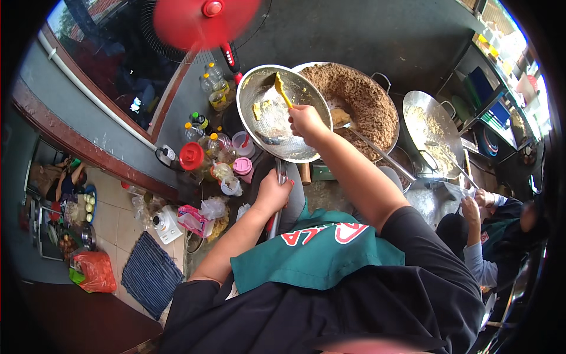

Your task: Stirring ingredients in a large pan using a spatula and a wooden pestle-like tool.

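Observation:
My left hand (273, 191) grips the long handle of a metal frying pan (283, 146). The pan is tilted up beside a large two-handled wok (391, 82). In my right hand (308, 122) is a yellow spatula (280, 88), its blade against the pan's inner wall. Bits of yellow paste (256, 111) cling to the pan's surface. Brown crumbly food (371, 104) fills the wok, with a smooth tan mass (339, 117) near its left side. A long-handled metal ladle (384, 154) rests in the wok, its handle reaching over the rim below my right forearm.
Bottles (216, 146), a red-lidded jar (192, 155) and a pink-lidded cup (242, 166) crowd the left. A red fan (208, 17) spins above them. Rightward, a co-worker's hands (472, 205) are near a second wok (431, 132). A white blender base (168, 225) stands on the floor.

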Demonstrator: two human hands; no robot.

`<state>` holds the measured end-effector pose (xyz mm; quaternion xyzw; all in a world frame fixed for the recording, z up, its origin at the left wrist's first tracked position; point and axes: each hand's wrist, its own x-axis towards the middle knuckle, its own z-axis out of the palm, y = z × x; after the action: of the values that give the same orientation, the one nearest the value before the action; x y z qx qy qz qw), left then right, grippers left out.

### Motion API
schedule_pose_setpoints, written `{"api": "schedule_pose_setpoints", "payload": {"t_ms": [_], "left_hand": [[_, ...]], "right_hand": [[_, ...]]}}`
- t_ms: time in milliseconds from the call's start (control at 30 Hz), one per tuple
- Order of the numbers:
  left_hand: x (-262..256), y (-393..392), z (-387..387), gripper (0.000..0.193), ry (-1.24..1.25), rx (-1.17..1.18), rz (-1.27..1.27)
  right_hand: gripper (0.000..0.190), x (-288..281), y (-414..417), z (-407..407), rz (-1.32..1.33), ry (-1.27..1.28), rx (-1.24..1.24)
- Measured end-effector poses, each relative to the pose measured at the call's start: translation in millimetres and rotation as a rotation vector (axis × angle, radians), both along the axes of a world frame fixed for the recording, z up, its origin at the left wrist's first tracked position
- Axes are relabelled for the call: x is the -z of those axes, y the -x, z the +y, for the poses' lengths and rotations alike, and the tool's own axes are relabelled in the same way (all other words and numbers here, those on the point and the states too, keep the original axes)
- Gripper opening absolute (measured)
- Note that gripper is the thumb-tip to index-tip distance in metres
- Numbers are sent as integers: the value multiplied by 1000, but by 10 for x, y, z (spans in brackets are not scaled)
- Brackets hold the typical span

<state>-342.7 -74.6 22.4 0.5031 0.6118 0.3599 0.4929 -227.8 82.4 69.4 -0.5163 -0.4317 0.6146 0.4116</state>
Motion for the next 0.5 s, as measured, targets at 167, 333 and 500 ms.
{"api": "schedule_pose_setpoints", "payload": {"t_ms": [167,333,500], "left_hand": [[21,60,-75,18,24,-11,-66],[-20,57,-62,18,50,-30,-107],[30,17,-35,17,8,-3,-12]], "right_hand": [[26,-335,-411,-766,-681,-437,-321],[27,-246,-314,-1042,-960,-650,-501],[21,-74,-164,-308,-1035,-618,-194]]}}
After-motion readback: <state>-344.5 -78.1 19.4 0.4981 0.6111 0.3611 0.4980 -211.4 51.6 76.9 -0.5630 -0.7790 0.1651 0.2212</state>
